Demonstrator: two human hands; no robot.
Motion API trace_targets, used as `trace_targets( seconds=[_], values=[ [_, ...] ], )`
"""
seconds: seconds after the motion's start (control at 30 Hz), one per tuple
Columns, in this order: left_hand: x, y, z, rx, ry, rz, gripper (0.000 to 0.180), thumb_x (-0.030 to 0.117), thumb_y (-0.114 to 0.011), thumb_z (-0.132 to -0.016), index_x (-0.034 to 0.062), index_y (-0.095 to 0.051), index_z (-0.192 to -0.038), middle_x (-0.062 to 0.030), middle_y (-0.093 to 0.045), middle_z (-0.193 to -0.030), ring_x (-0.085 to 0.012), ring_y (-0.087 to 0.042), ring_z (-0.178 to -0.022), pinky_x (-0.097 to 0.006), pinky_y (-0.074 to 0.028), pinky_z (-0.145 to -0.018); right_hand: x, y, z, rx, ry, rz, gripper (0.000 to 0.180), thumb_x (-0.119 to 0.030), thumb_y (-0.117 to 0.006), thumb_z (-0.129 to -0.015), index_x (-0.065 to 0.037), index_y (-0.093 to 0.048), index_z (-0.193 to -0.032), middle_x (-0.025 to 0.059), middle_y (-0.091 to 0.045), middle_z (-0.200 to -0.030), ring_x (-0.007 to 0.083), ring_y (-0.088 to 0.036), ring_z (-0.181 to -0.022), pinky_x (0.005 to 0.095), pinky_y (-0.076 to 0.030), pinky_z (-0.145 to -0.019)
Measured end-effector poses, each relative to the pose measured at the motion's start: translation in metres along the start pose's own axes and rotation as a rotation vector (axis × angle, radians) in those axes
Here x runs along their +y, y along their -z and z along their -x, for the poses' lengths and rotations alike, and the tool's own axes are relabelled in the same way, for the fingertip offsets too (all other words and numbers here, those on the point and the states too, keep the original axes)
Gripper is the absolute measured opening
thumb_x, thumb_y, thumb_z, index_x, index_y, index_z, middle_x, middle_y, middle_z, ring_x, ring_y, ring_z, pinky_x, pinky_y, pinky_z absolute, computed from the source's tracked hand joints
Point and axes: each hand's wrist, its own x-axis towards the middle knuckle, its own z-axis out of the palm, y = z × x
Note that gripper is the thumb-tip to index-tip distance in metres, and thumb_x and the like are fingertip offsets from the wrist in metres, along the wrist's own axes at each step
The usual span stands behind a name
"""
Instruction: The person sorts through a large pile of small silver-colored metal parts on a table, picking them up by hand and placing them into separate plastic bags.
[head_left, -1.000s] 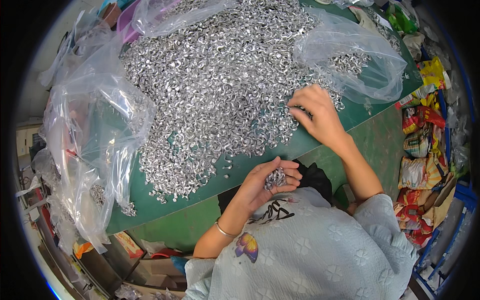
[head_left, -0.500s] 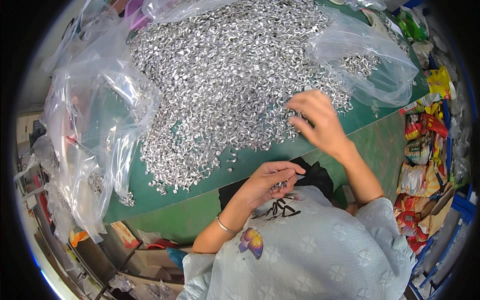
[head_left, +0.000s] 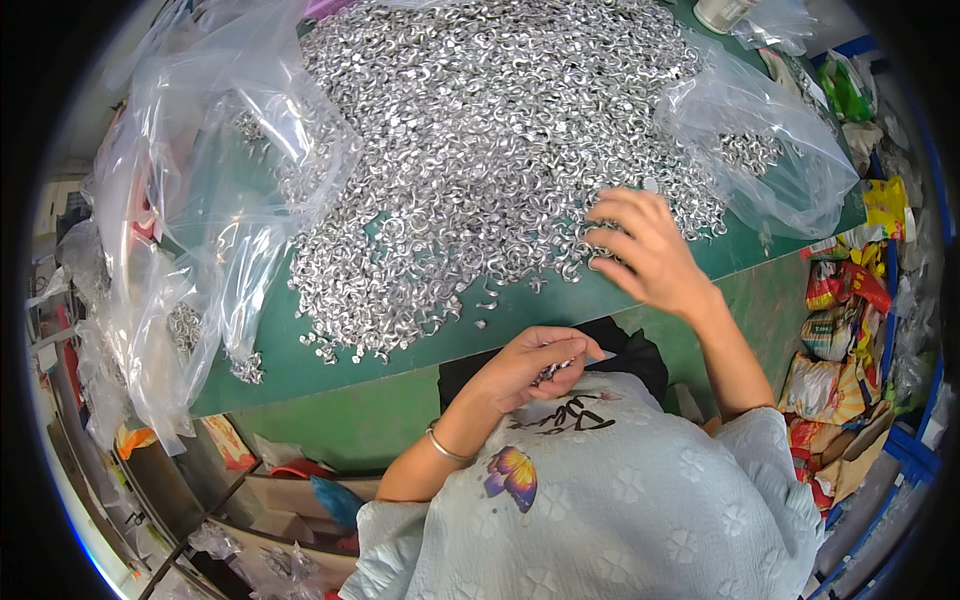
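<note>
Metal pieces [head_left: 470,150]: silvery, shiny (many hook-curved).

I am holding my left hand [head_left: 535,368] curled close to me. Farther forward, I am holding my right hand [head_left: 640,250] with its fingers [head_left: 620,218] bent and spread.

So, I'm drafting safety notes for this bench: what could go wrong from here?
Some small metal pieces lie close to the near edge of the green table, so a careless sweep of the right hand might push a few off. The left hand is curled around several more, and some could slip out if its hold loosens.
</note>
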Motion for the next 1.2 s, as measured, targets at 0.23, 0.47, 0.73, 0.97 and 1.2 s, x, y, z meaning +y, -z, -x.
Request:
trace_targets(
  seconds=[0.23, 0.47, 0.73, 0.97, 1.2],
  values=[
    [-0.005, 0.007, 0.006, 0.053, 0.001, -0.004, 0.026, 0.020, -0.050, -0.096, -0.0034, -0.061, -0.098, 0.0011, -0.039, -0.059, -0.0038, -0.029, -0.043, -0.020, -0.020, -0.037, -0.026, -0.037, -0.026, -0.167, 0.202, 0.043, 0.028, -0.016, -0.069, -0.074, -0.012, -0.061, -0.100, 0.0028, -0.052, -0.122, 0.0272, -0.045, -0.119, 0.0423, -0.038, -0.095],
    [-0.005, 0.012, 0.013, 0.042, -0.060, 0.045, 0.028, 0.023, -0.048, -0.097, -0.0023, -0.061, -0.096, 0.0020, -0.038, -0.058, -0.0036, -0.028, -0.042, -0.020, -0.019, -0.036, -0.003, -0.012, -0.001, 0.088, 0.064, 0.121, 0.016, -0.008, -0.068, -0.073, -0.007, -0.061, -0.087, 0.0053, -0.059, -0.101, 0.0263, -0.054, -0.103, 0.0409, -0.040, -0.087],
    [-0.001, 0.008, 0.011, 0.024, -0.046, 0.048, 0.033, 0.027, -0.046, -0.098, -0.0018, -0.060, -0.090, 0.0020, -0.037, -0.055, -0.0044, -0.029, -0.041, -0.020, -0.019, -0.036, -0.027, -0.017, -0.014, 0.158, -0.088, -0.003, 0.017, -0.008, -0.068, -0.076, -0.005, -0.063, -0.091, 0.0058, -0.058, -0.100, 0.0272, -0.053, -0.101, 0.0399, -0.038, -0.087],
    [0.001, 0.007, 0.011, 0.005, -0.045, 0.041, 0.034, 0.028, -0.046, -0.099, -0.0009, -0.060, -0.087, 0.0013, -0.037, -0.054, -0.0050, -0.029, -0.043, -0.020, -0.020, -0.036, -0.015, -0.014, -0.010, 0.194, -0.158, 0.110, 0.013, -0.007, -0.067, -0.075, -0.007, -0.060, -0.085, 0.0043, -0.056, -0.094, 0.0249, -0.053, -0.094, 0.0382, -0.035, -0.086],
    [0.001, 0.004, 0.009, 0.026, -0.030, 0.034, 0.033, 0.028, -0.046, -0.098, -0.0007, -0.060, -0.087, 0.0012, -0.037, -0.056, -0.0052, -0.029, -0.043, -0.020, -0.020, -0.037, -0.032, -0.019, -0.015, 0.037, -0.057, 0.037, 0.016, -0.012, -0.070, -0.074, -0.007, -0.061, -0.086, 0.0039, -0.054, -0.101, 0.0238, -0.050, -0.101, 0.0419, -0.035, -0.090]
  ],
)
